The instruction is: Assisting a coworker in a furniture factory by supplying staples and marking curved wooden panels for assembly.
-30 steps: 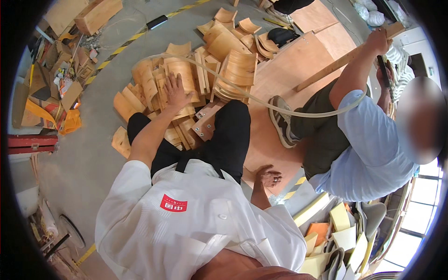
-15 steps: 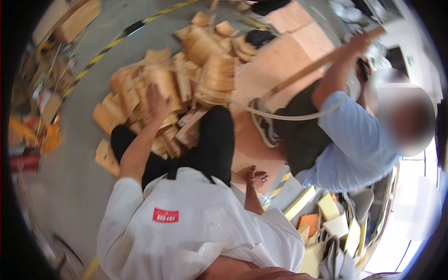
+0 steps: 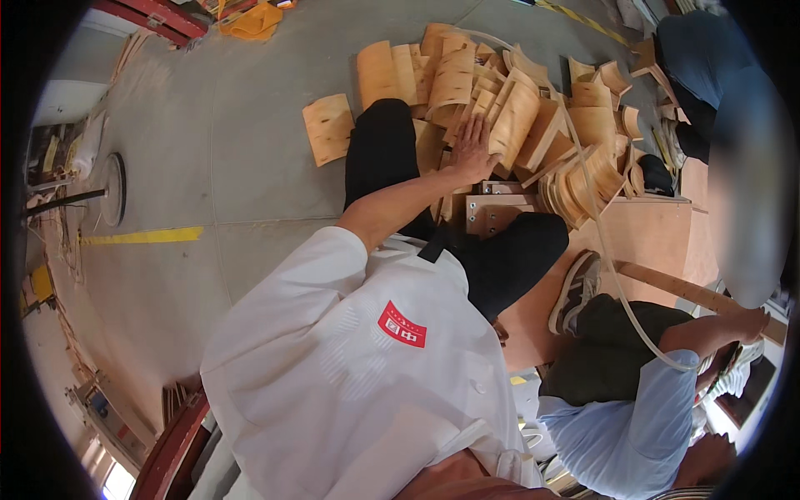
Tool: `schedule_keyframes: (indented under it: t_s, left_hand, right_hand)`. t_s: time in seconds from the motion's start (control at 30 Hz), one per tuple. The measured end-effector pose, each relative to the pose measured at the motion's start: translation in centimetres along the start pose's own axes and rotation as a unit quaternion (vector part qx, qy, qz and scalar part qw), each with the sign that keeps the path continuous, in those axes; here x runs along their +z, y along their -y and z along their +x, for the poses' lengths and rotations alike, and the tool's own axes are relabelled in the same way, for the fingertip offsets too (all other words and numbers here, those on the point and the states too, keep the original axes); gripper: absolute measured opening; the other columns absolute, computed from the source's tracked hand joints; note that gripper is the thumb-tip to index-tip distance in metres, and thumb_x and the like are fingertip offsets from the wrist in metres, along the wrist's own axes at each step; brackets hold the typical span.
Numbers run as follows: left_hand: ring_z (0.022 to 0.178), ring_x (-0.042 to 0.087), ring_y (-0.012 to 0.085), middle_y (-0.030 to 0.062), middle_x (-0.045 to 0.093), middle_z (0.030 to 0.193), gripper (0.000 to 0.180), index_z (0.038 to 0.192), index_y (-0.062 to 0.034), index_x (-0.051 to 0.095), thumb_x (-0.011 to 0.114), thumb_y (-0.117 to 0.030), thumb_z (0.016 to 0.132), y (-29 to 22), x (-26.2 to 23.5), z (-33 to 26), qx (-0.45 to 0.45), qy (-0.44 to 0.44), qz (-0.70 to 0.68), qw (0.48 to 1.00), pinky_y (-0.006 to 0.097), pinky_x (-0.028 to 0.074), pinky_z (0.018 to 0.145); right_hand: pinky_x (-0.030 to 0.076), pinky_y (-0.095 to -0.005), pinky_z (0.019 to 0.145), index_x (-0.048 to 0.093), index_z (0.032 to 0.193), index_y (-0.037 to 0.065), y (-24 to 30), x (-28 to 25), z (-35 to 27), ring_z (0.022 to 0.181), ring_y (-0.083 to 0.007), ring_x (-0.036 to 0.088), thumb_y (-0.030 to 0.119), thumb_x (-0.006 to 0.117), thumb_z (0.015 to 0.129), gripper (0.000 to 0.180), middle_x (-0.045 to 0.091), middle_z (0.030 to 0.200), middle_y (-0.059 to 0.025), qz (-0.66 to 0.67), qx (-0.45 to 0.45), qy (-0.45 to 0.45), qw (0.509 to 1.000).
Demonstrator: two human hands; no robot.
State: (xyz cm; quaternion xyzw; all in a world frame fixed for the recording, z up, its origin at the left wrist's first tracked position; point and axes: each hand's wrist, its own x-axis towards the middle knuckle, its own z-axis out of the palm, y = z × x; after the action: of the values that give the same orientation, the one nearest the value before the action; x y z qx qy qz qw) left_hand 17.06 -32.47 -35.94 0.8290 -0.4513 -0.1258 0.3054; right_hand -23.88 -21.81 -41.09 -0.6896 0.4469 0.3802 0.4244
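My left hand (image 3: pixel 475 153) rests on a heap of bent plywood pieces (image 3: pixel 512 117), fingers stretched out and touching the wood, closed round nothing. The pieces are pale, curved and jumbled, some nested together. Just beside my wrist lies a block with metal-lined holes (image 3: pixel 490 215), between my knees. Only a sliver of my right hand (image 3: pixel 501 332) shows past my white shirt, low beside my right thigh. Its fingers are mostly hidden, so what it holds cannot be made out.
Close on my right sits a co-worker in a light blue shirt (image 3: pixel 617 437), one hand on a long wooden strip (image 3: pixel 692 292). A pale hose (image 3: pixel 596 212) arches past the heap. Another person (image 3: pixel 717 100) is at the far right. A round-based stand (image 3: pixel 115 190) is at left.
My view has swung to the left, so the heap and co-worker appear farther right. My left hand stays on the plywood heap; my right hand has become mostly hidden by my shirt.
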Motion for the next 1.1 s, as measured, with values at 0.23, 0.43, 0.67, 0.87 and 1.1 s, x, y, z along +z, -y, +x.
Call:
schedule_keyframes:
  t_s: [0.23,0.43,0.67,0.87,1.1]
  left_hand:
    - [0.144,0.019,0.0405,0.0263,0.026,0.152,0.078,0.148,0.0004,0.027,0.064,-0.034,0.088,2.4,0.7,-1.8,-0.028,-0.039,-0.049,0.998,0.050,0.014,0.118]
    - [0.143,0.020,0.0442,0.0305,0.024,0.152,0.079,0.147,0.0077,0.024,0.054,-0.043,0.094,2.8,0.8,0.6,0.115,-0.079,0.012,0.990,0.052,0.015,0.117]
    - [0.143,0.015,0.0444,0.0300,0.019,0.154,0.087,0.148,0.0083,0.020,0.054,-0.050,0.093,2.9,0.3,2.3,0.102,-0.025,0.045,0.994,0.055,0.015,0.116]
    - [0.144,0.010,0.0441,0.0282,0.010,0.156,0.098,0.150,0.0044,0.014,0.050,-0.064,0.090,1.2,0.8,2.5,0.017,-0.008,0.018,1.000,0.060,0.017,0.113]
    - [0.142,0.014,0.0489,0.0341,0.013,0.153,0.099,0.149,0.0046,0.020,0.049,-0.067,0.088,2.8,0.7,4.3,0.047,-0.059,0.058,0.995,0.060,0.020,0.112]
  right_hand:
    - [0.024,-0.0483,0.116,0.025,0.151,0.003,3.3,-14.2,-17.8,0.143,-0.0430,0.022,0.076,0.045,0.083,0.102,0.024,0.153,-0.0287,0.073,-0.065,0.077,0.992]
    - [0.013,-0.0512,0.118,0.022,0.152,0.004,1.9,4.1,-3.7,0.145,-0.0454,0.013,0.078,0.048,0.080,0.106,0.017,0.156,-0.0275,0.294,0.379,-0.457,0.749]
    - [0.015,-0.0553,0.116,0.027,0.151,0.007,1.9,4.1,-2.2,0.143,-0.0455,0.019,0.074,0.051,0.081,0.099,0.021,0.155,-0.0270,0.303,0.376,-0.499,0.720]
    - [0.011,-0.0539,0.117,0.027,0.150,0.003,0.7,3.3,-1.4,0.144,-0.0448,0.015,0.067,0.049,0.086,0.093,0.023,0.154,-0.0272,0.324,0.409,-0.571,0.634]
    - [0.007,-0.0524,0.117,0.025,0.150,-0.001,1.7,3.1,-0.2,0.145,-0.0444,0.014,0.068,0.043,0.088,0.094,0.022,0.155,-0.0279,0.254,0.393,-0.634,0.616]
